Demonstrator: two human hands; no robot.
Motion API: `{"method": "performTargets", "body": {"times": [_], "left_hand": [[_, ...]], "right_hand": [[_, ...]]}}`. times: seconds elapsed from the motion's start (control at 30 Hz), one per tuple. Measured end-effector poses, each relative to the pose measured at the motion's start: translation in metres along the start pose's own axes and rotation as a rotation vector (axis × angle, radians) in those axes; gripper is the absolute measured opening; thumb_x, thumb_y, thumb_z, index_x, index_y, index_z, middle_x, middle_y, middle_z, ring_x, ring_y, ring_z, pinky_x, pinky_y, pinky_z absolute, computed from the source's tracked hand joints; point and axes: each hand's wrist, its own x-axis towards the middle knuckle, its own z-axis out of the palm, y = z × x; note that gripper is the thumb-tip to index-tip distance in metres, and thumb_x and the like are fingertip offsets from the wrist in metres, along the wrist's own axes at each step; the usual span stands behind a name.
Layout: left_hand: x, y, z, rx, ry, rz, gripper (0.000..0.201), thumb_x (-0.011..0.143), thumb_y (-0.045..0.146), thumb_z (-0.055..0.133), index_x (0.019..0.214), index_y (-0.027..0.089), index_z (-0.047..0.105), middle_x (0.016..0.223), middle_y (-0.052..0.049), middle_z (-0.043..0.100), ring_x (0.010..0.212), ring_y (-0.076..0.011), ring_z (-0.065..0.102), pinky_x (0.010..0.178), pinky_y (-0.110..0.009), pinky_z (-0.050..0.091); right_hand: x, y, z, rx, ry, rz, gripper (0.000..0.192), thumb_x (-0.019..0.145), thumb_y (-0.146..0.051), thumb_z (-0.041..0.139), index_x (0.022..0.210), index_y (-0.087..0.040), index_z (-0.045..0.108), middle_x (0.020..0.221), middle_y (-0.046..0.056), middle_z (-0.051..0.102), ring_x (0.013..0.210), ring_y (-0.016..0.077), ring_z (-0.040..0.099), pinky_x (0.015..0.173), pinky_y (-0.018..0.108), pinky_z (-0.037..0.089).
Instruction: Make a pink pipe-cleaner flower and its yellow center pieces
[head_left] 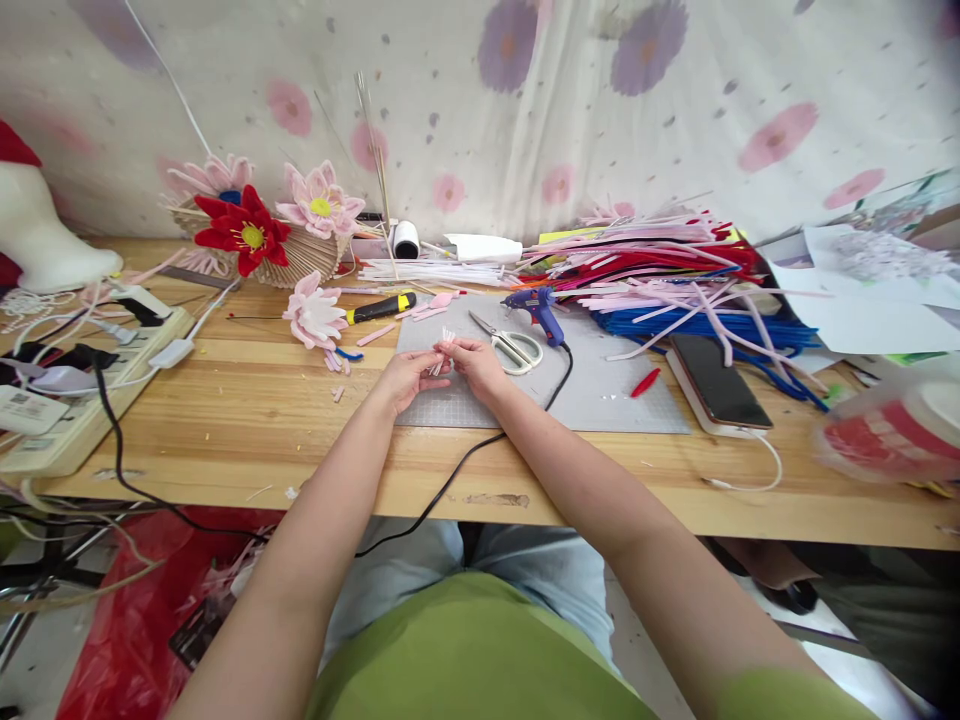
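Head view: both hands (442,368) pinch small white strands (444,347) between them.

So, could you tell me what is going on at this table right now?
A person sits at a wooden table, with both hands over a grey cutting mat. The left hand and right hand together pinch a small bundle of white pipe-cleaner pieces. Scissors and a blue glue gun lie just beyond, beside a pile of coloured pipe cleaners.
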Motion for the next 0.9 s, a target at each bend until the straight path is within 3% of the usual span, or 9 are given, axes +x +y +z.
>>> {"method": "performTargets", "body": {"times": [0.33,0.47,0.53,0.67,0.9], "left_hand": [[0.001,-0.002,-0.001,0.047,0.059,0.036,0.009,0.063,0.014,0.064,0.069,0.007,0.066,0.065,-0.006,0.064,0.062,-0.0114,0.058,0.058,-0.026,0.053],[0.001,-0.002,-0.001,0.026,0.079,0.061,0.008,0.062,0.013,0.063,0.067,0.007,0.065,0.066,-0.007,0.064,0.062,-0.0111,0.057,0.059,-0.026,0.053],[0.001,-0.002,-0.001,0.003,0.1,0.074,0.007,0.062,0.013,0.063,0.066,0.007,0.065,0.066,-0.006,0.064,0.061,-0.0109,0.057,0.058,-0.026,0.052],[0.0,0.001,0.001,-0.045,0.135,0.088,0.007,0.062,0.011,0.062,0.067,0.007,0.065,0.063,-0.004,0.062,0.061,-0.0108,0.058,0.057,-0.024,0.051],[-0.001,0.002,0.001,-0.055,0.124,0.072,0.007,0.064,0.008,0.06,0.07,0.006,0.065,0.061,-0.004,0.062,0.062,-0.0119,0.059,0.061,-0.027,0.052]], "right_hand": [[0.005,-0.008,-0.007,0.08,0.138,-0.047,0.031,0.052,-0.041,0.07,0.069,-0.015,0.064,0.057,-0.003,0.049,0.047,0.0036,0.026,0.044,0.022,0.018],[0.009,-0.009,-0.017,0.12,0.151,-0.055,0.033,0.056,-0.042,0.069,0.076,-0.016,0.064,0.051,-0.006,0.039,0.046,0.0039,0.026,0.045,0.021,0.019],[0.007,-0.008,-0.017,0.084,0.092,-0.037,0.035,0.058,-0.043,0.068,0.08,-0.017,0.064,0.049,-0.007,0.037,0.045,0.0041,0.028,0.045,0.021,0.021],[-0.001,-0.005,-0.006,-0.098,-0.062,-0.035,0.031,0.058,-0.041,0.069,0.075,-0.015,0.066,0.055,-0.005,0.051,0.048,0.0043,0.035,0.048,0.021,0.026],[-0.002,-0.004,0.002,-0.313,0.003,-0.28,0.022,0.065,-0.037,0.065,0.06,-0.016,0.064,0.056,-0.002,0.057,0.064,0.0106,0.05,0.067,0.025,0.039]]}}
